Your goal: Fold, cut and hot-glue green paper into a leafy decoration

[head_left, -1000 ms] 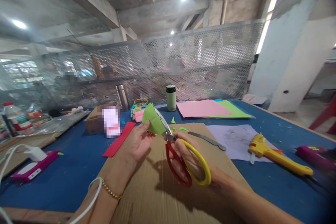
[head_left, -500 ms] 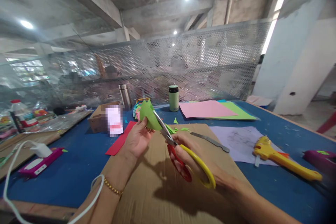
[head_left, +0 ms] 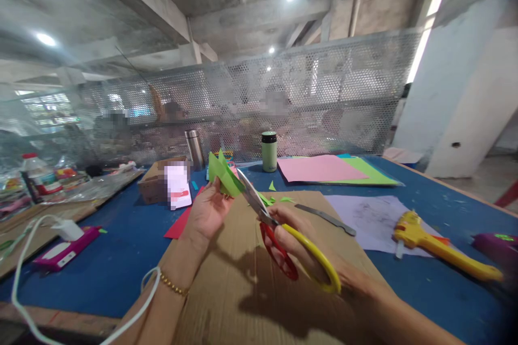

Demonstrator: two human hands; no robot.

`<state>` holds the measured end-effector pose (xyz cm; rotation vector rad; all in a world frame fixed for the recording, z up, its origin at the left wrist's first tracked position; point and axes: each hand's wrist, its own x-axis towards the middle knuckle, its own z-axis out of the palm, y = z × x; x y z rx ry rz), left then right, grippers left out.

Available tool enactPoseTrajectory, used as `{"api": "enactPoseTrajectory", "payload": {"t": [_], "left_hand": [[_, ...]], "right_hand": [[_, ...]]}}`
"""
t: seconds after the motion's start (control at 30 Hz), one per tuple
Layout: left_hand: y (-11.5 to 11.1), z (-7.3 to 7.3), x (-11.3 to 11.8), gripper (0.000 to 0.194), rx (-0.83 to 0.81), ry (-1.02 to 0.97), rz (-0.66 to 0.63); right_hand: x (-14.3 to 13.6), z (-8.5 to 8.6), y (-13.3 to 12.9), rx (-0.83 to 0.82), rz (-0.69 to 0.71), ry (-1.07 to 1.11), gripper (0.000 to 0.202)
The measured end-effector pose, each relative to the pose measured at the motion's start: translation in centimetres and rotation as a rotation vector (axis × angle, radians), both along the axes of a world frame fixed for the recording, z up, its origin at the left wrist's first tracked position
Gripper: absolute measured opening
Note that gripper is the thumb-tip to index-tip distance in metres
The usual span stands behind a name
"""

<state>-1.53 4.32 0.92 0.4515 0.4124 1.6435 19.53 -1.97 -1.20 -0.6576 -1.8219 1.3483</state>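
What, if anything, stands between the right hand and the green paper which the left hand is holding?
Only the scissors, held by the right hand itself; their blades point toward the green paper in the left hand. Nothing else visible is in between. I cannot tell whether the blades touch the paper.

A bracelet (head_left: 174,284) of small, round, gold-coloured beads (head_left: 167,281), shiny and strung close in a single row, circles the left forearm (head_left: 184,261) a little behind the left hand (head_left: 208,215). That hand is bare, and so are the right hand (head_left: 301,232) and right forearm (head_left: 388,307).
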Motion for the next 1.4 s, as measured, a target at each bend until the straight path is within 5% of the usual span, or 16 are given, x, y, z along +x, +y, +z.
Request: {"api": "enactPoseTrajectory", "payload": {"t": [0.4, 0.63, 0.97, 1.23, 1.4], "left_hand": [[0.3, -0.1, -0.5, 0.018, 0.060, 0.116, 0.077], [0.6, -0.5, -1.2, 0.034, 0.202, 0.274, 0.120], [0.3, 0.3, -0.8, 0.031, 0.084, 0.160, 0.134], [0.2, 0.1, -0.6, 0.025, 0.101, 0.204, 0.089], [0.2, -0.7, 0.0, 0.017, 0.103, 0.187, -0.002]], "right_hand": [[0.1, 0.8, -0.6, 0.032, -0.007, -0.015, 0.040], [0.1, 0.6, -0.5, 0.009, -0.026, -0.016, 0.035], [0.0, 1.1, -0.7, -0.004, -0.060, -0.051, 0.041], [-0.1, 3.0, -1.5, -0.043, -0.114, -0.053, 0.040], [-0.2, 1.4, -0.5, -0.085, -0.025, 0.077, 0.039]]}}
